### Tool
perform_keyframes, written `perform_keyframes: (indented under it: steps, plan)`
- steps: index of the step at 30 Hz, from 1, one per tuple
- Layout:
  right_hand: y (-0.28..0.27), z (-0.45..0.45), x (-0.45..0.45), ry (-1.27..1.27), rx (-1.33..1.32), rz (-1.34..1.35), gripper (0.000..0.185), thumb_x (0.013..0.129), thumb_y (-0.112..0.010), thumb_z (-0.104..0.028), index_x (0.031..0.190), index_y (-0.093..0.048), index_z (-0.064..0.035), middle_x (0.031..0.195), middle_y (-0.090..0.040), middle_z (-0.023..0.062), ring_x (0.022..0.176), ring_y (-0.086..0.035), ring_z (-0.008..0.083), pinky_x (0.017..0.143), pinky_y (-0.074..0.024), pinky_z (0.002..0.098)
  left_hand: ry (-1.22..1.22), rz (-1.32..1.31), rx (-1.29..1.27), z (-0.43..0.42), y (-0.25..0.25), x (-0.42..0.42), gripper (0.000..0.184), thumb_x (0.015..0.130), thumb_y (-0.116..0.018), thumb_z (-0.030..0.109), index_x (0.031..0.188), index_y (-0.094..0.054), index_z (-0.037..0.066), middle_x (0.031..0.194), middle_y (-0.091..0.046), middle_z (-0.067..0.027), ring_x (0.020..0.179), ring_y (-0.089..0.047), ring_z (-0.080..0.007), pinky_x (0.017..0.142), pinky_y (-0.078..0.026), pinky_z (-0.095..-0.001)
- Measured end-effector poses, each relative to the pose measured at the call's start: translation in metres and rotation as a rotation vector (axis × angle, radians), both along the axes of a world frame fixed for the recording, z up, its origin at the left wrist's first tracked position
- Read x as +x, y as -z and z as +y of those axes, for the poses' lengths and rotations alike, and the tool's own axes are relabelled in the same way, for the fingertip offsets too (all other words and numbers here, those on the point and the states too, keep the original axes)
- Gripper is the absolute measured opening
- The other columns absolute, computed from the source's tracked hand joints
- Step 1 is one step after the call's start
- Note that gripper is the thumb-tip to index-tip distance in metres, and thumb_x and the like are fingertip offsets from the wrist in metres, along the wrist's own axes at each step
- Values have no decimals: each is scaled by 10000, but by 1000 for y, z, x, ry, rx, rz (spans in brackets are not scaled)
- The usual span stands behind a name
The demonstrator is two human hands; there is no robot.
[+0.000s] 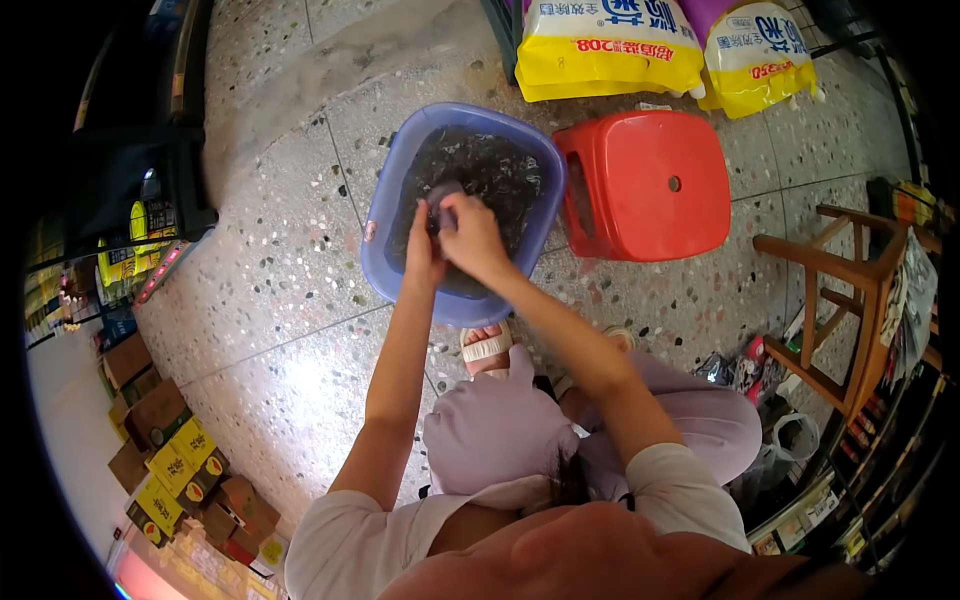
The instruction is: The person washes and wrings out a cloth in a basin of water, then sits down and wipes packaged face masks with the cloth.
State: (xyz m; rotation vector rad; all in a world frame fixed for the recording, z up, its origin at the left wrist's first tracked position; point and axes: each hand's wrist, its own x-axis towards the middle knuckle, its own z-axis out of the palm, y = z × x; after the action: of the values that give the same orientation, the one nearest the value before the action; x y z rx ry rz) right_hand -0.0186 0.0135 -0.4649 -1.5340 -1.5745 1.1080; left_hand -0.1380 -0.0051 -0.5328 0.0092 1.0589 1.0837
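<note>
A blue-purple plastic basin (378, 220) stands on the floor in front of me, with dark, rippling water (485, 165) in it. Over the water, my left hand (425, 248) and my right hand (474, 236) meet around a small dark purplish piece (443, 192) that looks like wet cloth. Its exact kind does not show. The right fingers curl over it from the right, and the left fingers press along its left side. Part of the piece is hidden behind the hands.
A red plastic stool (650, 180) stands close to the basin's right side. Large yellow-and-white bags (610, 50) lie beyond it. A wooden stool (860, 300) is at the right, cardboard boxes (180, 460) at the lower left, and shelving (150, 180) at the left. My sandalled foot (486, 346) is near the basin.
</note>
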Motion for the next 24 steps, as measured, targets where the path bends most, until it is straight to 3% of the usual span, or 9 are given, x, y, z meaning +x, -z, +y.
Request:
perform_keyframes:
  steps: [2,3,6,9,11,17,20,21,24]
  plan:
    - [-36,-29,-9,-80,57,51,251,727,-607,-65,975,-564,-62,903,-578,160,817,-604,366,684,-490,469,-62,-44,-42,12,-66,15,538,905,-534,488,1216,-488,51,1080,-600,-123,873,-620,-261,722,-551,-408]
    - [-44,-43,-15,-84,94,43,240,729,-613,-74,965,-567,-69,883,-575,151,799,-608,356,660,-493,458,-287,-12,-155,21,-98,34,443,931,-519,432,1132,-547,37,1002,-619,-131,769,-625,-254,700,-560,-375]
    - [-51,-61,-21,-78,199,5,209,739,-628,-108,941,-574,-85,832,-566,126,750,-617,332,597,-499,438,-87,-235,-140,18,-52,8,367,958,-494,368,1058,-573,24,959,-624,-141,769,-617,-242,661,-547,-335]
    - [-32,-51,-22,-38,255,-55,198,758,-626,-156,937,-578,-86,803,-564,112,710,-622,330,564,-498,441,13,-338,218,-9,-8,1,312,976,-470,321,1058,-575,39,958,-630,-124,756,-607,-221,640,-517,-313]
    - [-15,-37,-21,-14,245,-104,209,768,-615,-182,950,-579,-84,790,-575,107,676,-624,336,562,-500,445,-116,-123,158,-12,-48,25,301,971,-476,327,1041,-581,53,934,-630,-91,775,-618,-203,653,-519,-327]
    - [16,9,-24,30,62,-262,219,789,-570,-262,848,-618,-56,777,-614,126,609,-611,386,596,-504,490,-179,-77,-159,1,-49,27,303,964,-484,322,1027,-576,40,935,-628,-71,799,-628,-204,679,-519,-332]
    - [31,32,-7,-123,-106,-158,252,820,-527,-272,808,-632,-43,803,-620,150,706,-621,396,660,-498,510,-177,183,-249,-5,-33,10,300,956,-489,310,1014,-585,32,940,-630,-67,813,-632,-208,703,-516,-333]
    - [39,33,-1,-150,-97,-212,233,825,-533,-255,851,-636,-48,857,-617,153,788,-613,384,707,-491,498,-147,156,-153,-8,-38,8,282,952,-495,274,990,-590,11,923,-628,-76,806,-631,-215,714,-511,-327]
    - [67,39,10,-203,24,-341,238,830,-568,-216,1012,-627,-75,1043,-579,164,1024,-553,358,830,-462,470,122,879,63,-10,16,-19,307,963,-496,277,1027,-579,-12,906,-646,-65,796,-635,-188,653,-505,-261]
